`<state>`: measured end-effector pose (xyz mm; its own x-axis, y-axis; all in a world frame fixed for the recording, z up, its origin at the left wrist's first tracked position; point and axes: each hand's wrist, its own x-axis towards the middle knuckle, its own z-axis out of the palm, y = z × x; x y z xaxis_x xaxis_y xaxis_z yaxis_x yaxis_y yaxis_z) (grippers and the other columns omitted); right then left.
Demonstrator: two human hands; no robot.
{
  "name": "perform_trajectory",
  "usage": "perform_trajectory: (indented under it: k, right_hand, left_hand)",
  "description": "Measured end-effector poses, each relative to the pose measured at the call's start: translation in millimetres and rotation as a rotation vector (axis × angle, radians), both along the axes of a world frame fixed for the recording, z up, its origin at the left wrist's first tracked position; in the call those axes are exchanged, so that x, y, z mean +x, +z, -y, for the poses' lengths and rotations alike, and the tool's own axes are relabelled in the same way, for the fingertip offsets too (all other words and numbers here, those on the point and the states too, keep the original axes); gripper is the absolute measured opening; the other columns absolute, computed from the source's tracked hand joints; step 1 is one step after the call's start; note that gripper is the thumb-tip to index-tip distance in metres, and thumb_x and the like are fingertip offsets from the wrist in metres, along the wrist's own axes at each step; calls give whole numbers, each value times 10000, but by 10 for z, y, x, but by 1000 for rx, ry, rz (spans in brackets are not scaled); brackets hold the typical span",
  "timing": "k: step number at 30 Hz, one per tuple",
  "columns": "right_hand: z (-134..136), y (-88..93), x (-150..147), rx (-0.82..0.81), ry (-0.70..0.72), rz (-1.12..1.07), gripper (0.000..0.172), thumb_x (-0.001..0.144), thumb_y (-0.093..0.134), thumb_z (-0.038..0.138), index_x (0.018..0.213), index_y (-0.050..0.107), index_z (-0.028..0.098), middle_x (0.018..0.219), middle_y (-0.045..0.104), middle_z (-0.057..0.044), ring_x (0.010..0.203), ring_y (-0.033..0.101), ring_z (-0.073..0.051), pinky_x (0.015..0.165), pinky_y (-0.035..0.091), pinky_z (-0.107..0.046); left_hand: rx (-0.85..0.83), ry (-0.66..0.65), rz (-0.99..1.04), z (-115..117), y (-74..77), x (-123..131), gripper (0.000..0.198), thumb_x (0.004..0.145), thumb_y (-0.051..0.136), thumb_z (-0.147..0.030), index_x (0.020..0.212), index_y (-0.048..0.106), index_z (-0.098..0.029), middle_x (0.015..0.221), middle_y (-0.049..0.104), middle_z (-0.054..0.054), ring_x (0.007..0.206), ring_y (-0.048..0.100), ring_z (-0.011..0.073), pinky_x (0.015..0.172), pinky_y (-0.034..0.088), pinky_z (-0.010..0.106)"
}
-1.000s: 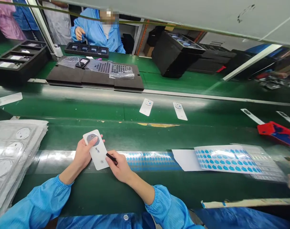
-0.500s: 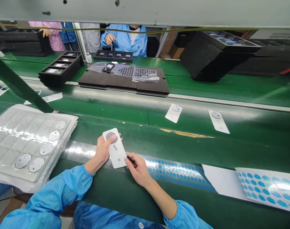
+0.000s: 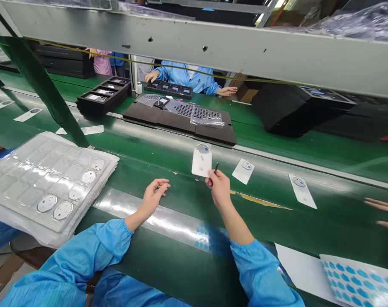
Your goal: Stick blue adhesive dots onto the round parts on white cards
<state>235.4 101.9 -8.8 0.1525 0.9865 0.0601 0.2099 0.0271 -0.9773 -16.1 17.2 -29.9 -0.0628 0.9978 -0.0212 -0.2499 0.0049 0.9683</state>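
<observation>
One white card (image 3: 201,163) at our green belt (image 3: 162,160)
Our right hand (image 3: 219,187) pinches its corner and holds a dark stick (image 3: 216,166); our left hand (image 3: 153,197), fingers loosely parted, is near the clear strip (image 3: 177,232).

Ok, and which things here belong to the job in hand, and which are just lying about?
Seemingly in the job:
white card at the right hand
slim dark tool in that hand
Likely also: tray of round pieces, blue-patterned sheet

Seemingly apart:
dark boards
black trays
crumpled clear plastic
</observation>
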Motion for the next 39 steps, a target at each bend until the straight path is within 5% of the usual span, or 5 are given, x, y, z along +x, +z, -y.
perform_trajectory:
  k: [14,22,28,35,39]
  right_hand:
    - [217,-462,306,351,-126,610,512,1052,412,593,1043,702,171,980,700,-157,912,618,-298,861,489,-450]
    - [264,-447,304,506,-104,632,387,1075,484,449,1113,732,155,862,650,-87,741,594,-230,714,472,-365]
    - [276,-467,281,531,-57,651,318,1053,509,405,1038,711,159,811,639,-62,660,562,-205,656,466,-343]
    - [292,-445,280,588,-162,695,396,1064,520,473,1020,781,180,966,594,-120,964,565,-296,855,471,-443]
    - [324,-429,257,618,-242,746,470,1080,525,527,957,812,176,862,469,-65,866,495,-264,850,438,-445]
  left_hand:
    - [-140,-146,354,-28,52,-64,599,812,691,-416,299,476,-195,790,745,149,740,618,192,662,456,309]
    - [-263,-80,574,-74,1,-133,438,630,605,-141,306,312,-170,734,656,115,788,600,161,638,424,274]
    - [-307,-169,739,-65,126,-153,488,837,649,-347,474,358,-198,663,510,70,659,531,161,680,493,337]
    - [-331,-329,897,-22,247,-144,468,930,591,-598,1148,706,-200,1448,634,137,1259,632,319,1037,515,469]
    - [-284,-377,732,-33,249,-151,508,898,576,-688,1012,655,-199,1141,691,157,1021,672,294,902,536,458]
